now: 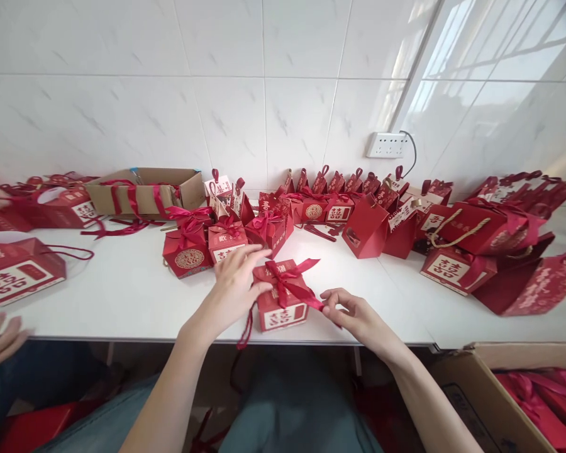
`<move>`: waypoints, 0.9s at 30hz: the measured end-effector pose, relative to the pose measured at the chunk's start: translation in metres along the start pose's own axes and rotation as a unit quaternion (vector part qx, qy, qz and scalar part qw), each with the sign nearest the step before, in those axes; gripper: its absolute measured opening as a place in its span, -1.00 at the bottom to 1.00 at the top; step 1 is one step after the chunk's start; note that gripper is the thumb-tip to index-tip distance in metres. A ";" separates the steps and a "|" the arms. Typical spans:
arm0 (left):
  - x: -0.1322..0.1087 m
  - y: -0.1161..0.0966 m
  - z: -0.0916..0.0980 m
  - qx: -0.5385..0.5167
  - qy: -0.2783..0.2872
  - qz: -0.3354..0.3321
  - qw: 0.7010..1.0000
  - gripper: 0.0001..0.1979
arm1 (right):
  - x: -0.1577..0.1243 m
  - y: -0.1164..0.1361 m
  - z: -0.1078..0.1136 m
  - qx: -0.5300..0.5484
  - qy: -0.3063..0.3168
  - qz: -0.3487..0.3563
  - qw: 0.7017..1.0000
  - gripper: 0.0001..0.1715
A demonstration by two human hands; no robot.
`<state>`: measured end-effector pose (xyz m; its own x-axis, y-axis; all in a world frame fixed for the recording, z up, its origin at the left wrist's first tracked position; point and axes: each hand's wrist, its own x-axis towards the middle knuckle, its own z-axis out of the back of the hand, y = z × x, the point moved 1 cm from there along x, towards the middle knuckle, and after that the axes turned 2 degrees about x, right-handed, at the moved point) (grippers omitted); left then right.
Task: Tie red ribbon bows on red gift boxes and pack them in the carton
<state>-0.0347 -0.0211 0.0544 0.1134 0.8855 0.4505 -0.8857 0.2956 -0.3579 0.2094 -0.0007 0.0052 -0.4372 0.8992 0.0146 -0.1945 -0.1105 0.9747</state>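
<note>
A small red gift box (pixel 282 314) with white character labels sits at the table's front edge, a red satin ribbon (pixel 290 280) tied in a bow on top. My left hand (pixel 238 280) is at the box's upper left, fingers spread, the thumb at its side; whether it touches the box I cannot tell. My right hand (pixel 351 314) is closed in a pinch on the ribbon's right tail, just off the box's right side. A dark red cord (pixel 248 328) hangs from the box's left side over the table edge.
Bow-tied red boxes (pixel 188 251) stand behind my left hand. Several house-shaped red boxes (pixel 365 226) line the wall, below a power strip (pixel 387 145). Ribbons hang over an open cardboard box (pixel 146 200). Another carton (pixel 493 371) is at lower right. A co-worker's hand (pixel 2 343) is at left.
</note>
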 end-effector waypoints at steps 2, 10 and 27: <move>-0.004 0.001 0.001 0.020 -0.086 0.045 0.995 -0.69 | -0.008 0.003 -0.007 0.017 0.029 -0.002 0.999 -0.56; -0.012 -0.020 -0.019 -0.146 0.019 0.134 0.980 -0.47 | -0.012 0.009 -0.026 0.164 0.018 -0.022 0.986 -0.58; 0.021 0.006 -0.016 -0.207 0.208 -0.086 0.952 -0.51 | -0.072 -0.006 -0.066 0.158 -0.107 0.053 0.980 -0.79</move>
<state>-0.0300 0.0054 0.0488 0.4851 0.8515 0.1989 -0.5952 0.4882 -0.6383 0.1837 -0.0924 -0.0160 -0.2388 0.9620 0.1324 0.1383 -0.1013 0.9852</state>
